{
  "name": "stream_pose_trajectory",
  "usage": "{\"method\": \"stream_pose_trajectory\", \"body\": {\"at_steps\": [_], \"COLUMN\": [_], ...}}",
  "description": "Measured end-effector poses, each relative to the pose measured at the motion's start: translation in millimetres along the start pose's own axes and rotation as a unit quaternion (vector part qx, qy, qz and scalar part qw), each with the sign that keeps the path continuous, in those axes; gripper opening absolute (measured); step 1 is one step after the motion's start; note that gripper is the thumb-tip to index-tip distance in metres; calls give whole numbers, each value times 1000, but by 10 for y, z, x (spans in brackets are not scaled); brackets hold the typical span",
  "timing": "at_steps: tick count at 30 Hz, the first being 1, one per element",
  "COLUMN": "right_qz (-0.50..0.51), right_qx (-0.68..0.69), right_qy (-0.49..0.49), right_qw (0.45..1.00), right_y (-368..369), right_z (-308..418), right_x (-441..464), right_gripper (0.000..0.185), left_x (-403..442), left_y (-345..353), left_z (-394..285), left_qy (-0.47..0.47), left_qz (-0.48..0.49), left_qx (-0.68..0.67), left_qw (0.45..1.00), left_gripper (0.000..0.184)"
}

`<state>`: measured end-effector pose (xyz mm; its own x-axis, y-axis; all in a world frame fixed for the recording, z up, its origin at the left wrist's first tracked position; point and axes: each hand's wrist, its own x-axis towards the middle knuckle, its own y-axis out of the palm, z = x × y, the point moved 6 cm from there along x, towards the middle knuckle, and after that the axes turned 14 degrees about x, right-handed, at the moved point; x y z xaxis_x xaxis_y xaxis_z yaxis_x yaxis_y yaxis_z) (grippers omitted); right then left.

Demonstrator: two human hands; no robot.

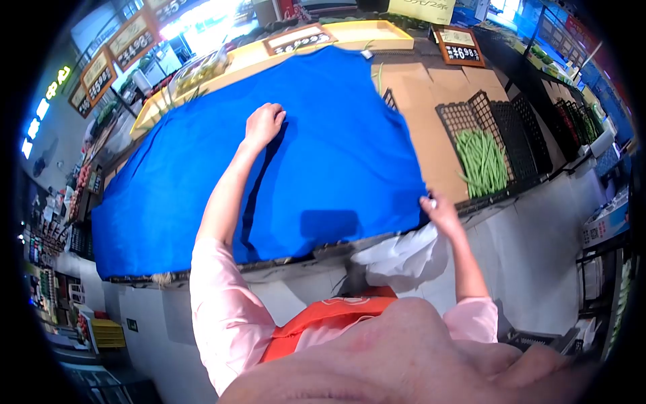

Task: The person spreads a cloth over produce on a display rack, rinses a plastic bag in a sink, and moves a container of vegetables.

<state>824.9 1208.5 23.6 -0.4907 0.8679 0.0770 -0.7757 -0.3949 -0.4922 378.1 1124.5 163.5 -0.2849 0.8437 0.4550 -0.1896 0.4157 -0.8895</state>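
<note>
A large blue cloth point(330, 155) is spread over a market display stand, mostly flat with a few creases. My left hand point(264, 126) is closed in a fist over the cloth's middle, casting a dark shadow on it. Whether any fabric is pinched in that fist I cannot make out. At the cloth's right front corner, my right hand point(441, 212) is closed on the edge, fingers partly hidden. The cloth hides whatever lies beneath it.
Green beans point(482, 161) lie right of the cloth by black plastic crates point(518, 135) on brown cardboard point(420, 101). Yellow trays point(377, 34) and price signs point(461, 47) line the back. White plastic point(404, 259) hangs below the front edge.
</note>
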Motion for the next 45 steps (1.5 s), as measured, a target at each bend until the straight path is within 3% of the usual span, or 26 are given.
{"method": "stream_pose_trajectory", "body": {"at_steps": [2, 6, 8, 9, 12, 13, 16, 18, 19, 22, 24, 26, 27, 30, 32, 37, 38, 42, 44, 45], "right_qz": [42, 88, 90, 84, 105, 141, 128, 97, 92, 103, 78, 37, 29, -40, -75, -167, -189, -301, -291, -281], "right_qx": [15, -18, 83, 129, 237, 222, 67, 102, 103, 175, 262, 361, 333, 364, 376, 392, 396, 401, 390, 385], "right_qy": [50, 61, 52, 102, 123, 182, 178, 204, 199, 190, 184, 192, 142, 131, 115, 167, 181, 119, 142, 149], "right_qw": [998, 994, 991, 983, 958, 948, 973, 969, 970, 961, 944, 912, 932, 921, 916, 889, 880, 857, 862, 866], "right_y": [32, -2, -70, -33, -63, 28, -104, -151, -220, -304, -417, -569, -706, -1025, -1157, -1455, -1513, -1828, -1771, -1711], "right_z": [-110, -18, 111, -50, -119, -316, 27, 138, 311, 481, 566, 701, 721, 616, 508, 274, 221, -35, -208, -315], "right_x": [50, 135, 185, 214, 327, 296, 340, 339, 322, 284, 264, 265, 293, 280, 299, 367, 357, 395, 465, 504], "right_gripper": [46, 46, 48, 52, 56, 53, 43, 32, 30, 26, 21, 16, 13, 13, 14, 17, 18, 17, 16, 15], "left_x": [631, 1810, 2252, 2445, 2886, 2988, 3213, 3224, 3249, 3409, 3586, 3832, 3987, 4426, 4672, 5139, 5184, 5435, 5487, 5133], "left_y": [270, 1013, 1376, 1499, 1854, 1984, 2341, 2337, 2259, 2057, 1815, 1377, 1200, 817, 737, 1063, 1170, 1669, 2118, 2139], "left_z": [-246, -781, -1046, -1149, -1312, -1305, -1204, -1222, -1239, -1075, -892, -822, -806, -1001, -1316, -2006, -2176, -2740, -2985, -3174], "left_qy": [25, 66, 73, 77, 53, 40, -19, -31, -34, -30, -1, -8, -3, 8, 15, 92, 107, 71, 111, 64], "left_qz": [-9, 10, 23, 28, 26, 28, 22, 51, 65, -53, -194, -238, -270, -337, -272, -314, -250, -342, -254, -194], "left_qx": [34, 78, 67, 59, 31, 35, -3, 25, 41, 12, -55, -87, -92, -102, -109, -113, -189, -229, -260, -244], "left_qw": [999, 995, 995, 995, 998, 998, 1000, 998, 996, 998, 979, 967, 958, 936, 956, 938, 944, 909, 925, 948], "left_gripper": [19, 20, 21, 22, 29, 35, 43, 44, 38, 17, 14, 15, 15, 15, 22, 23, 39, 36, 25, 24]}}
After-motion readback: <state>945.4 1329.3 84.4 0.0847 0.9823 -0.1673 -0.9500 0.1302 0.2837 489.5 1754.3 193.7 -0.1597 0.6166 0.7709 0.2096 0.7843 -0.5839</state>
